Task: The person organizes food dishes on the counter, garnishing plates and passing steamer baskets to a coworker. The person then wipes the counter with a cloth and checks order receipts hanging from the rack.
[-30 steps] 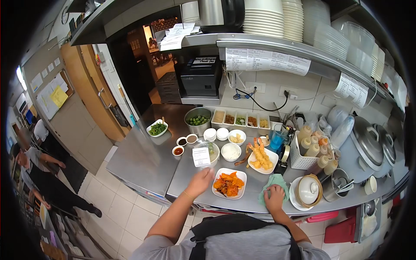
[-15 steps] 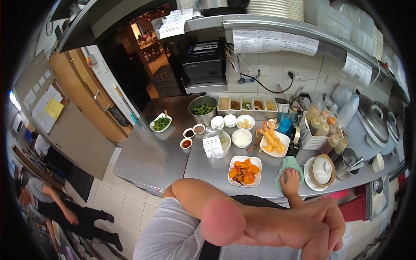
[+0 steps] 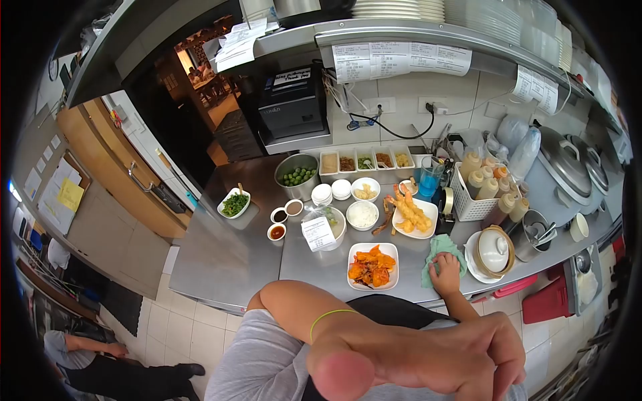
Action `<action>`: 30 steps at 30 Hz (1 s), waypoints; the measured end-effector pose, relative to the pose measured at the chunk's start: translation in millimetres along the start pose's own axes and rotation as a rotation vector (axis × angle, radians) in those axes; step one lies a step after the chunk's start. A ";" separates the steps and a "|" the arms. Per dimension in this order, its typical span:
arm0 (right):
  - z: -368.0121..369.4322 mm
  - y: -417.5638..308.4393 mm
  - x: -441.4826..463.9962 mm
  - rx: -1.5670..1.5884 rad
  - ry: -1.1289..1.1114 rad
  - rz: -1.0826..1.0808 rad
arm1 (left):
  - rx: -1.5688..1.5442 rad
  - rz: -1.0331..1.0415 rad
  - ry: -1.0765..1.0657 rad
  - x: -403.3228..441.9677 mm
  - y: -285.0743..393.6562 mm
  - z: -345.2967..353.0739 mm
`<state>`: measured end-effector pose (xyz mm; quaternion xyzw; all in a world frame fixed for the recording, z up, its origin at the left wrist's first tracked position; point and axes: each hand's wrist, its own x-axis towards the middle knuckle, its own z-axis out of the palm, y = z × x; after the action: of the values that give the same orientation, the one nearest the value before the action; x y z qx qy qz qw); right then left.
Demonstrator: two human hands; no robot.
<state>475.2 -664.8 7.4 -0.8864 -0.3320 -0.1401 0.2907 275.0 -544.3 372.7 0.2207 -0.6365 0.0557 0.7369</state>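
Observation:
My left hand [image 3: 428,354] is raised close to the camera, large in the lower middle, with a yellow-green band at the wrist. Its thumb stands apart from the bent fingers, and nothing shows between them. On the counter's front edge, my right hand [image 3: 447,273] has its curled fingers on a green cloth [image 3: 435,252]. Left of the cloth is a square white dish of orange-coated food [image 3: 372,266]. Behind it sit a plate of fried prawns [image 3: 413,217], a rice bowl [image 3: 362,214] and a bagged bowl with a receipt [image 3: 318,233].
A lidded pot [image 3: 493,251] on a saucer is right of the cloth. Sauce bottles fill a white basket [image 3: 473,210]. Small sauce cups [image 3: 276,232], a pot of green limes [image 3: 297,175] and a greens dish [image 3: 234,204] stand left. Another person [image 3: 124,379] is at lower left.
My left hand has gone from beside the receipt and orange dish up close to the camera. My right hand stays on the cloth. The view has shifted, and the other person appears lower.

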 end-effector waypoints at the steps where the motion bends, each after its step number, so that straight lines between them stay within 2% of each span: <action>1: 0.2 -1.3 -0.5 0.002 -0.004 0.003 | -0.093 0.023 -0.247 3.5 -6.3 -33.1; 3: 0.6 -2.0 0.0 0.006 -0.018 0.007 | -0.075 0.098 -0.304 2.2 -11.4 -39.7; 4: -0.6 -1.3 0.4 0.005 -0.021 0.013 | 0.031 0.146 -0.113 -2.2 -13.5 -17.0; 6: 0.6 -0.1 0.2 0.000 -0.013 0.008 | 0.071 0.057 0.029 -4.9 -3.0 -7.4; 7: 1.0 0.6 0.5 -0.003 -0.009 0.004 | 0.007 -0.075 -0.024 -1.0 10.1 -14.0; 9: 0.5 0.7 0.3 0.006 -0.006 0.010 | -0.035 -0.243 0.091 -1.6 19.3 -9.4; 10: 1.1 0.5 0.4 0.013 -0.006 0.010 | -0.010 -0.276 0.261 -5.4 17.8 4.8; 12: 3.5 3.4 0.0 0.017 0.006 0.006 | 0.214 -0.414 0.305 -4.7 26.4 6.2; 14: 9.1 8.7 -1.6 -0.002 0.002 -0.005 | 0.616 -0.612 0.051 6.3 45.2 -15.8; 16: 9.3 13.3 1.0 -0.050 -0.012 -0.023 | 1.423 -0.242 -0.299 6.0 30.9 -22.3; 18: 12.3 14.5 -1.0 -0.010 0.001 -0.020 | 1.757 0.027 -0.481 7.4 25.3 -23.1; 19: 11.6 12.0 -1.7 0.008 0.004 -0.018 | 1.712 0.070 -0.475 10.7 24.6 -20.3; 22: 3.4 4.2 -0.5 0.003 -0.014 -0.003 | 1.800 0.377 -0.336 17.5 13.0 -19.9; 26: 3.6 5.0 -1.0 -0.001 -0.013 0.008 | 1.614 0.395 -0.508 22.5 43.0 -34.3; 28: 1.4 3.0 -1.7 0.011 -0.013 0.001 | 1.385 0.269 -0.434 19.1 61.7 -33.0; 29: 0.0 3.1 -0.5 0.015 -0.008 0.002 | 1.232 0.147 -0.326 16.7 73.9 -27.4; 30: -0.3 4.1 -0.5 0.019 -0.007 -0.003 | 1.190 0.120 -0.222 15.3 74.0 -29.6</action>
<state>477.5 -667.7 5.6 -0.8836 -0.3355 -0.1344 0.2976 278.0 -469.3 403.5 0.5631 -0.5804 0.4201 0.4118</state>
